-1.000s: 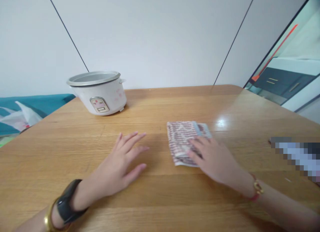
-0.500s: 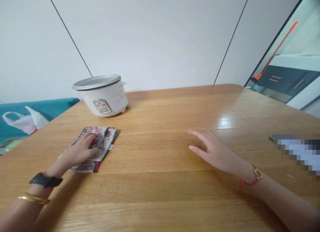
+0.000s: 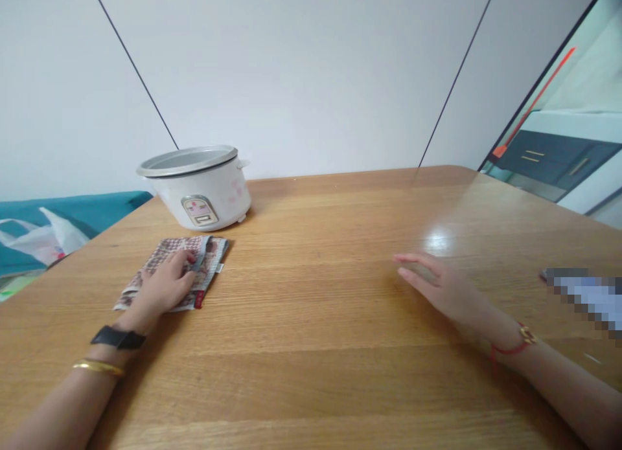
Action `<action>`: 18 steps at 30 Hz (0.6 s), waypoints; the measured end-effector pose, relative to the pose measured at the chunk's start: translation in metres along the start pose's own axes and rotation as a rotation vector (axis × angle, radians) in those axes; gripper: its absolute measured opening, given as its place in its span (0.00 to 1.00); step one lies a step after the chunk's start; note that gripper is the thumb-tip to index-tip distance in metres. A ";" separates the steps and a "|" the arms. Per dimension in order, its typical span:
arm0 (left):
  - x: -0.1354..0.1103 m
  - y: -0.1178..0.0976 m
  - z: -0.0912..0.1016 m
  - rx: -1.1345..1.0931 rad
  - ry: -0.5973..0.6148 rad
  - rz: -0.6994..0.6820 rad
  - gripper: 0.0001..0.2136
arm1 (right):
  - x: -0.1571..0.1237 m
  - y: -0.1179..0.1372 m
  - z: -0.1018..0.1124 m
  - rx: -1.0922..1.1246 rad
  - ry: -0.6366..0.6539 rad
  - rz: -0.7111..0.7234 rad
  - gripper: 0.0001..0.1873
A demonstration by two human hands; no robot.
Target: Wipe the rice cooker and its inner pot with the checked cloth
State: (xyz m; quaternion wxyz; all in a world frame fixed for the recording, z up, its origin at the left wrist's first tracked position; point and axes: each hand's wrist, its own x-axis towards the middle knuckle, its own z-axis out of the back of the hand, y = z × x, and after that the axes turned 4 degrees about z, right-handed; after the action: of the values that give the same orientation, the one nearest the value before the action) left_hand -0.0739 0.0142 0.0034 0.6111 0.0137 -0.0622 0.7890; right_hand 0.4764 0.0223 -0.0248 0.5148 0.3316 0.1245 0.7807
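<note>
Well, from my remote seat I have the left hand (image 3: 168, 285) palm down on the folded cloth (image 3: 208, 267), which lies flat on the wooden table (image 3: 311, 320), just in front of the white rice cooker (image 3: 226, 194). Its fingers are bent over the brown-and-white pattern with the thumb out to the side; I can't tell from this angle whether they pinch any fabric or merely press on it. A red tag (image 3: 199, 299) shows at the cloth's near right corner, and a small white label (image 3: 219, 267) sticks out from its right edge.

My right hand (image 3: 447, 291) is well apart from the cloth, over the right side of the table, thumb and fingers parted with nothing between them (whether it touches the wood, I can't say). The cooker is open at the top, its control panel (image 3: 199, 210) facing me, and a pixelated patch (image 3: 590, 301) covers something at the far right.
</note>
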 end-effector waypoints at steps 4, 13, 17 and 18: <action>-0.019 -0.012 0.010 -0.084 -0.092 -0.132 0.19 | -0.004 0.001 0.002 0.064 -0.137 -0.068 0.19; -0.023 -0.011 0.000 -0.168 -0.135 -0.332 0.16 | -0.007 0.003 0.010 0.038 -0.194 -0.116 0.19; -0.027 -0.012 0.001 -0.233 -0.128 -0.300 0.16 | -0.008 0.002 0.016 0.025 -0.217 -0.143 0.19; -0.028 -0.013 0.002 -0.243 -0.138 -0.292 0.16 | -0.008 0.002 0.016 0.021 -0.242 -0.152 0.20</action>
State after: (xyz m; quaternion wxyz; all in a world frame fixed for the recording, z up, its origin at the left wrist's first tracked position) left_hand -0.0547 -0.0095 0.0035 0.7104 0.0028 -0.1958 0.6760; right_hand 0.4874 0.0116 -0.0150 0.5802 0.4184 0.0944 0.6924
